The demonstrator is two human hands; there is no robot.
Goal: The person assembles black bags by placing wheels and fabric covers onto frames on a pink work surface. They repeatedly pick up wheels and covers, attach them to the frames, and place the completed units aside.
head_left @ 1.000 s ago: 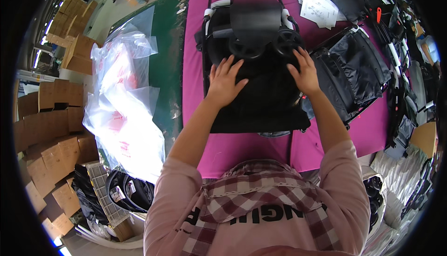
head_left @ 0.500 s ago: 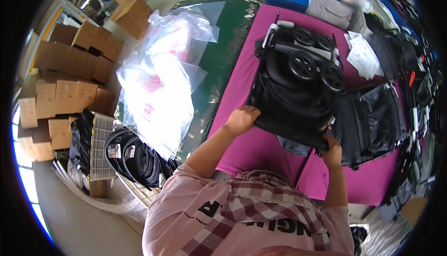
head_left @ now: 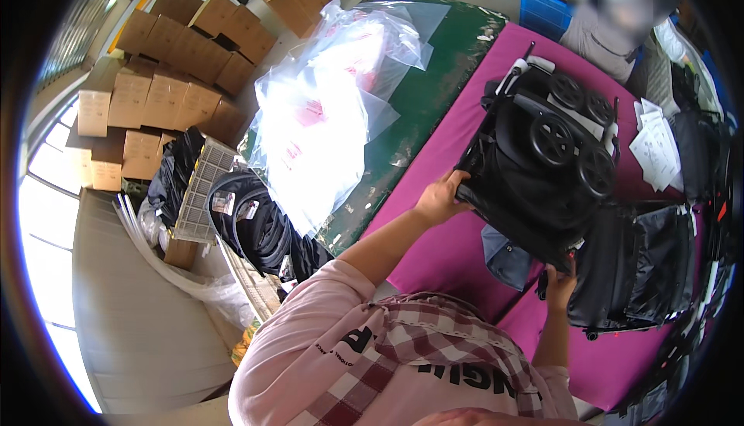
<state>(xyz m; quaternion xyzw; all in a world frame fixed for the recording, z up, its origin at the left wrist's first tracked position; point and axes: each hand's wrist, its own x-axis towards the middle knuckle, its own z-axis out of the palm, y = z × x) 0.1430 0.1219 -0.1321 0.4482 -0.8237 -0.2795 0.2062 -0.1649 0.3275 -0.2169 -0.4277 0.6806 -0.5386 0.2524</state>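
Note:
A folded black stroller [head_left: 527, 186] lies on the magenta-covered table [head_left: 407, 251], its several black wheels [head_left: 552, 140] facing up. My left hand [head_left: 443, 197] grips the near left corner of its black fabric edge, thumb on top. My right hand [head_left: 559, 285] is closed at the near right corner, with its fingers partly hidden. Between my hands, a blue-grey fabric piece [head_left: 507, 258] sticks out from under the stroller's near edge. Black folded fabric items [head_left: 632, 267] lie just right of my right hand.
Clear plastic bags [head_left: 318, 127] cover much of the green table [head_left: 422, 112] on the left. White papers [head_left: 656, 145] lie beyond the stroller on the right. Coiled black parts [head_left: 260, 220] and cardboard boxes [head_left: 167, 100] stand left. A person in grey [head_left: 601, 42] is at the far right.
The whole view has turned, so the tables and stroller appear farther right. More of the blue-grey piece shows below the stroller's near edge. Both hands remain at its near corners.

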